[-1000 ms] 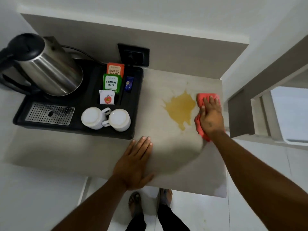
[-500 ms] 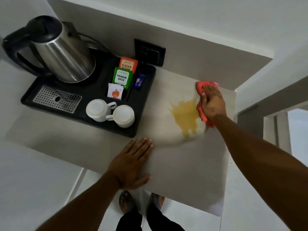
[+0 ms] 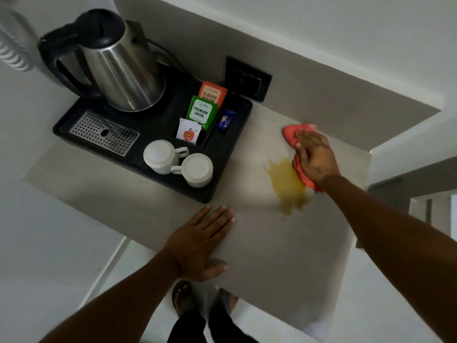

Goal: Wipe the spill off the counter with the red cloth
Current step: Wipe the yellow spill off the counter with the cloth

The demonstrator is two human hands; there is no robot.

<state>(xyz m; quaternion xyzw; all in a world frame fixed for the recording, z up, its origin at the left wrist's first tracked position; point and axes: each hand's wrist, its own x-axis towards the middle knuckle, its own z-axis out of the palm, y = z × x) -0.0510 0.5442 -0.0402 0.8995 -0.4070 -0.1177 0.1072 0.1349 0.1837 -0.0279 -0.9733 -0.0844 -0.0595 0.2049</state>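
Note:
A yellow-brown spill (image 3: 288, 185) lies on the pale counter (image 3: 272, 256), right of the tray. My right hand (image 3: 315, 158) presses flat on the red cloth (image 3: 291, 133), which peeks out beyond my fingertips and along the hand's left side, touching the spill's upper right edge. Most of the cloth is hidden under the hand. My left hand (image 3: 200, 241) rests palm down, fingers spread, on the counter near its front edge, holding nothing.
A black tray (image 3: 220, 186) at the left holds a steel kettle (image 3: 121, 70), two upturned white cups (image 3: 180, 164), tea sachets (image 3: 201, 112) and a drip grate (image 3: 103, 133). A black wall socket (image 3: 247, 79) sits behind. The counter's right edge (image 3: 356, 219) is close to my right arm.
My right hand and the cloth have slid left onto the spill's upper right part, and the stain looks smaller there. The left hand stays planted. The view has shifted.

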